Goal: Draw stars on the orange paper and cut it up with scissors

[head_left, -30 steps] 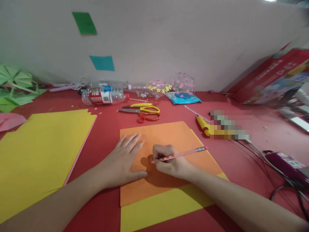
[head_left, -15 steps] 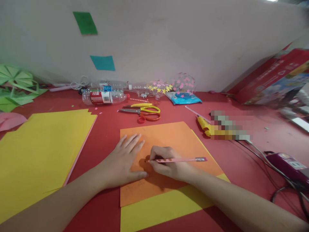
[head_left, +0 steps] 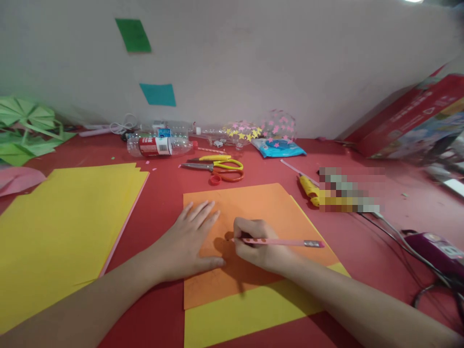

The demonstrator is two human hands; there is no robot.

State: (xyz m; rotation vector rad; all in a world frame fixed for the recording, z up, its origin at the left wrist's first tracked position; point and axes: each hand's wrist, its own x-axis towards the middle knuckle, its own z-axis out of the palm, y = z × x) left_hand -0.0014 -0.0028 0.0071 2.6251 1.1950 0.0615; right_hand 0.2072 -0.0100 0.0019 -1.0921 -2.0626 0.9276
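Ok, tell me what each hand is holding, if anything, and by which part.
The right hand holds the pink pencil in its fingers, near the writing end. The left hand holds nothing; it rests partly on the orange paper.

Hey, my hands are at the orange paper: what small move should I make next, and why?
Probably a short pencil stroke with your right hand: it grips the pink pencil, tip at or just above the orange paper, while your left hand lies spread there, seemingly steadying it.
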